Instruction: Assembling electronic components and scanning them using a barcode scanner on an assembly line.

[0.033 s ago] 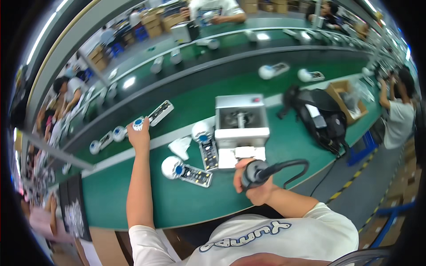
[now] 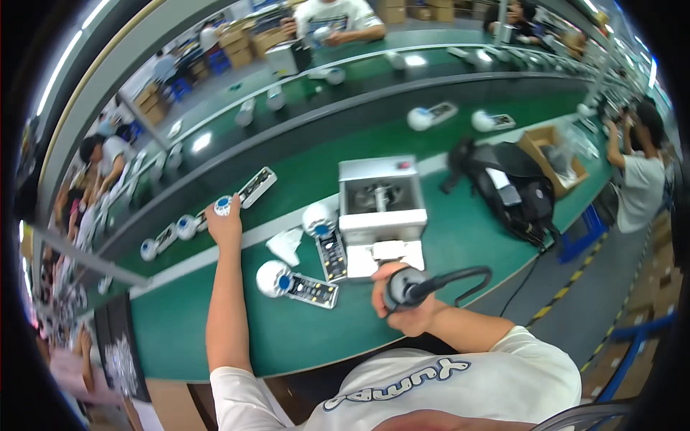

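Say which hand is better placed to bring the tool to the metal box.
Probably the right hand: it holds the tool near the metal box, while the left hand grips a device farther off.

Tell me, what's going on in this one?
A person is working with both arms spread. The left grip is closed around one end of a white unit over the green conveyor; whether the unit is lifted can't be told. The right grip holds a dark corded tool in front of a metal box. Two similar units lie on the green table, left of the box.
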### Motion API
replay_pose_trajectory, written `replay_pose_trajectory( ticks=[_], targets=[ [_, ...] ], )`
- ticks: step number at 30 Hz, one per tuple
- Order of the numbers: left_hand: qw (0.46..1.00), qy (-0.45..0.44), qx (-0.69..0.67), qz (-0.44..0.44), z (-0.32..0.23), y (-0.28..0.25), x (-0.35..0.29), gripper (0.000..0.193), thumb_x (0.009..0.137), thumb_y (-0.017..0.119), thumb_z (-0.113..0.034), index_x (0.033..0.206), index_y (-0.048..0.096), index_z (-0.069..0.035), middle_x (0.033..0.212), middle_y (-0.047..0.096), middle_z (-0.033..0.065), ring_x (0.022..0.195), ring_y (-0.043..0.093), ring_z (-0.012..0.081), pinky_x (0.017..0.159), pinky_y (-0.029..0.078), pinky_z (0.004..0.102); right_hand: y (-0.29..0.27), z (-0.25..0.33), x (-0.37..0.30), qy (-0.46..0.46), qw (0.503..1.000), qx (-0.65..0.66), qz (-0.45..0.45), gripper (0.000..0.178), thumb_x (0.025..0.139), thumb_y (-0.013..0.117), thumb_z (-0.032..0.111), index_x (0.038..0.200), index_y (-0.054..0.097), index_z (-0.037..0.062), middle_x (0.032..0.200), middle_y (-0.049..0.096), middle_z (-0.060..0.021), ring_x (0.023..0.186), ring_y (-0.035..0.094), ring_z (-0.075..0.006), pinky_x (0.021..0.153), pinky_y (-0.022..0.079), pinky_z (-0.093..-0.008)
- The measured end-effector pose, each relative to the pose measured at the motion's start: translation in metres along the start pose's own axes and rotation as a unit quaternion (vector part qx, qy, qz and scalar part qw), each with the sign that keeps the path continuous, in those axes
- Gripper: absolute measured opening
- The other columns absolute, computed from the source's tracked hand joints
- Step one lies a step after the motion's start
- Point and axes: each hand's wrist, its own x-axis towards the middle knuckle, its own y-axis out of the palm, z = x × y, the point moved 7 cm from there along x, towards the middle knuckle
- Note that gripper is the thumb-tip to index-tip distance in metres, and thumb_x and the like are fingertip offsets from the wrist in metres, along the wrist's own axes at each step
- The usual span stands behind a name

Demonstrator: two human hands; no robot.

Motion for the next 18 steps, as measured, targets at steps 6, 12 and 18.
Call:
replay_pose_trajectory(
  ticks=[6,12,18],
  targets=[
    [0.993,0.073,0.076,0.062,-0.018,0.036,-0.001,0.074,0.079,0.079,-0.052,0.119,0.059,0.007,0.117,0.065,0.0278,0.108,0.063,0.0396,0.095,0.048,0.0455,0.011,0.034,0.006,-0.042,0.983,-0.172,0.050,0.057,0.078,0.083,0.000,0.124,0.050,0.0003,0.078,0.063,-0.0020,0.061,0.057,-0.0072,0.055,0.045,-0.0234],
    [0.984,0.126,0.114,-0.057,-0.027,0.007,-0.020,0.065,0.079,0.078,-0.047,0.117,0.061,0.003,0.115,0.064,0.0236,0.111,0.059,0.0407,0.097,0.046,0.0479,0.012,0.014,-0.007,0.014,0.989,-0.144,-0.013,0.045,0.079,0.084,0.011,0.113,0.058,-0.0001,0.072,0.060,0.0004,0.059,0.053,-0.0052,0.055,0.043,-0.0214],
    [0.979,0.118,0.112,-0.126,-0.008,-0.007,-0.008,0.054,0.078,0.078,-0.041,0.112,0.063,-0.001,0.113,0.063,0.0193,0.113,0.056,0.0388,0.097,0.045,0.0491,0.022,0.001,-0.005,0.026,0.981,-0.191,-0.003,0.038,0.079,0.084,0.012,0.107,0.061,-0.0008,0.055,0.050,0.0074,0.047,0.040,0.0010,0.047,0.030,-0.0187]
  ],
)
